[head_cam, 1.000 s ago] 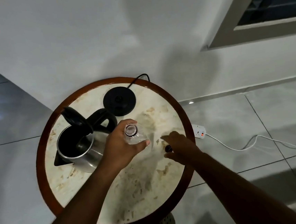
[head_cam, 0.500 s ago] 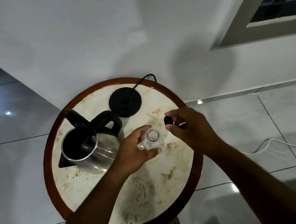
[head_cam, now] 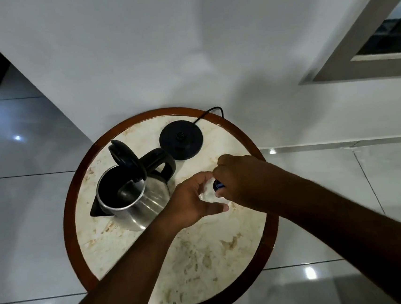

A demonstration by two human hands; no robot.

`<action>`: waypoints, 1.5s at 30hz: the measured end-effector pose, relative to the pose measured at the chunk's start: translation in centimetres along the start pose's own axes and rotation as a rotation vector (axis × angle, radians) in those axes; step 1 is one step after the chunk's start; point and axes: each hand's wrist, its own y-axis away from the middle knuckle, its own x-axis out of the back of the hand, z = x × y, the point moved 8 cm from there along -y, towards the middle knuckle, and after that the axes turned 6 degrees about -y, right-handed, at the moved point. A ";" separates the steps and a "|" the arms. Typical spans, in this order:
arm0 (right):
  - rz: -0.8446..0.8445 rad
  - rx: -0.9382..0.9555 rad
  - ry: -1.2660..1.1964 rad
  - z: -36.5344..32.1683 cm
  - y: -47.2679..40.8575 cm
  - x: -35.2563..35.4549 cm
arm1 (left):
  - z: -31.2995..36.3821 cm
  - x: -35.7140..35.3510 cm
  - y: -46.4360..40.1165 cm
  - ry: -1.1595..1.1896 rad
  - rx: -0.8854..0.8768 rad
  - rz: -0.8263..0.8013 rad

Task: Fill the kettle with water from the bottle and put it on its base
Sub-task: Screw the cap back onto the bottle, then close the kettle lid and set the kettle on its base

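Hands around bottle, cap

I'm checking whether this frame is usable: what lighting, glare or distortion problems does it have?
Head view: dim, so both forearms read nearly black; bright glare spots on the floor tiles; wide-angle bending curves the wall edges; the clear bottle is barely distinguishable between the hands.

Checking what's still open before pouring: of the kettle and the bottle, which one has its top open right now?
The kettle: its black lid is flipped up, showing the dark inside. The bottle, held by the left hand, has the right hand setting the dark cap on its mouth.
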 end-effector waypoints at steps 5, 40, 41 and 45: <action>0.046 -0.069 -0.035 0.3 0.1 0.6 | -0.3 0.1 0.1 0.015 0.021 -0.018; 0.281 -0.298 -0.966 -3.4 -9.6 2.9 | -5.7 17.8 10.3 -0.215 0.182 0.546; 0.169 -0.280 -0.975 -3.8 -10.6 1.6 | -5.8 17.2 9.6 -0.212 0.140 0.454; 0.073 -0.253 -0.893 -4.8 -12.8 -0.8 | -7.0 16.8 8.4 -0.176 0.077 0.374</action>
